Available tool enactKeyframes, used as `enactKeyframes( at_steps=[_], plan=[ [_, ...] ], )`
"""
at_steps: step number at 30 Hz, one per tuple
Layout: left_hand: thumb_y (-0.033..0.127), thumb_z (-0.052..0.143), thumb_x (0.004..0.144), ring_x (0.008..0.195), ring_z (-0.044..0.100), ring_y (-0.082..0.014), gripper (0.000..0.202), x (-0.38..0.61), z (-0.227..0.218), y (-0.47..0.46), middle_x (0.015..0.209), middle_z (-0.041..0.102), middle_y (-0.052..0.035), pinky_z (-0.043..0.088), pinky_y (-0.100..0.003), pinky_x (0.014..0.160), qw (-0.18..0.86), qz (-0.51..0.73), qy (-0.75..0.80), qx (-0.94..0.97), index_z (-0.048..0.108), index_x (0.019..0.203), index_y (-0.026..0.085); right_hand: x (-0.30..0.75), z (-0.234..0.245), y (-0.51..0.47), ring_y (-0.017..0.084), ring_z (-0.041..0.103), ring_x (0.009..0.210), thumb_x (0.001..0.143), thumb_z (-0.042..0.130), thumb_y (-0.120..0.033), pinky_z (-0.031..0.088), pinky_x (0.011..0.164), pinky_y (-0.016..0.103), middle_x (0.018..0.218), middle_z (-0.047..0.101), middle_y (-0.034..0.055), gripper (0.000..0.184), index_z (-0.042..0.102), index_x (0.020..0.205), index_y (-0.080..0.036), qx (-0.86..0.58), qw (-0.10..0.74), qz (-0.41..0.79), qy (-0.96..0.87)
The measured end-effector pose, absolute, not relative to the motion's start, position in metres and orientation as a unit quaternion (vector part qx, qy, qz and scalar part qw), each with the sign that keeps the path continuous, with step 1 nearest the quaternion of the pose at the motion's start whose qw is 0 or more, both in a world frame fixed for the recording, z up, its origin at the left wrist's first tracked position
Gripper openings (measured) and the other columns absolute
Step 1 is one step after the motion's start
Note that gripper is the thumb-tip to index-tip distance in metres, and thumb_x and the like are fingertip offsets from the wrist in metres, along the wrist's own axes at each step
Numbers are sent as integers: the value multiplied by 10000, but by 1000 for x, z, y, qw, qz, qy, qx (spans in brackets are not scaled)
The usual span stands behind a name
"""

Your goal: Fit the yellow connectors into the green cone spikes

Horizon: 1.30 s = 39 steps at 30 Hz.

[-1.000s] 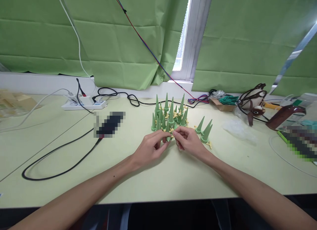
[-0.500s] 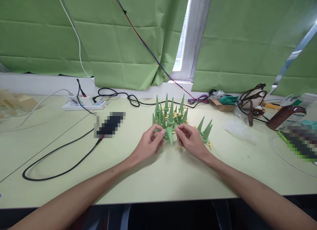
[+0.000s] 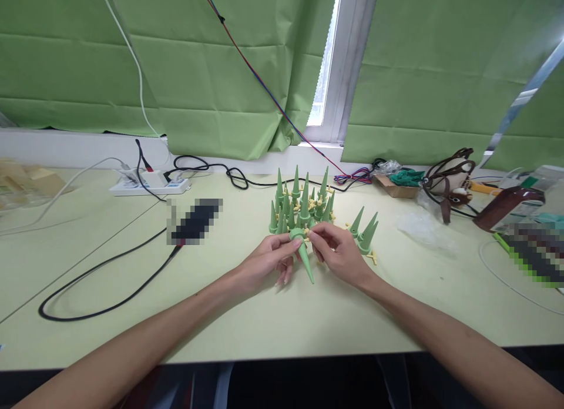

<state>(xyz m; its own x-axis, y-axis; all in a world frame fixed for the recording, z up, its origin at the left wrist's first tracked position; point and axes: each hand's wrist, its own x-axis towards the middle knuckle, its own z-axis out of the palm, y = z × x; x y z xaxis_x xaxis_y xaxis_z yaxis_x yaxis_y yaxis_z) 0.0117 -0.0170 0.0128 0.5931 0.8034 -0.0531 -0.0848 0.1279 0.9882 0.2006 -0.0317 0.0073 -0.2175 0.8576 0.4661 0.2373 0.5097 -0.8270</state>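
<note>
While the left hand (image 3: 269,257) grips a light-green plastic cone (image 3: 305,260) over the worktop (image 3: 273,335) and the right hand (image 3: 333,249) pinches a small yellow piece (image 3: 307,232) at its base, this work seems unfinished, upright cones (image 3: 304,204) behind perhaps done.

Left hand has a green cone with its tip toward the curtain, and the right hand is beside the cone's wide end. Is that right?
Not quite: in the head view, the tip of the held green cone points toward the near edge of the table, not the curtain. The left hand does hold it, and the right hand is beside its wide end.
</note>
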Motion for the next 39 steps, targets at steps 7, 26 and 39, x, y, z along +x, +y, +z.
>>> enactKeyframes(
  at_steps=[7, 26, 39],
  plan=[
    [456, 705, 849, 383, 440, -68, 401, 9, 10, -17, 518, 497, 75, 350, -189, 384, 611, 332, 351, 627, 562, 1075, 157, 202, 5, -30, 110, 469, 519, 971, 518, -389, 378, 514, 248, 611, 526, -21, 276, 589, 796, -188, -390, 483, 302, -723],
    [243, 628, 852, 471, 390, -65, 197, 8, 4, -22, 548, 448, 94, 341, -184, 483, 265, 391, 346, 811, 556, 1027, 187, 199, 8, -32, 108, 449, 457, 948, 516, -496, 382, 467, 246, 524, 503, -33, 361, 577, 763, -192, -402, 475, 331, -709],
    [127, 563, 820, 485, 413, -64, 235, 4, -2, -21, 579, 494, 70, 370, -165, 494, 166, 419, 285, 846, 601, 1043, 193, 197, 13, -38, 99, 428, 432, 935, 537, -507, 369, 442, 246, 505, 482, -42, 367, 570, 743, -196, -382, 489, 356, -699]
  ],
)
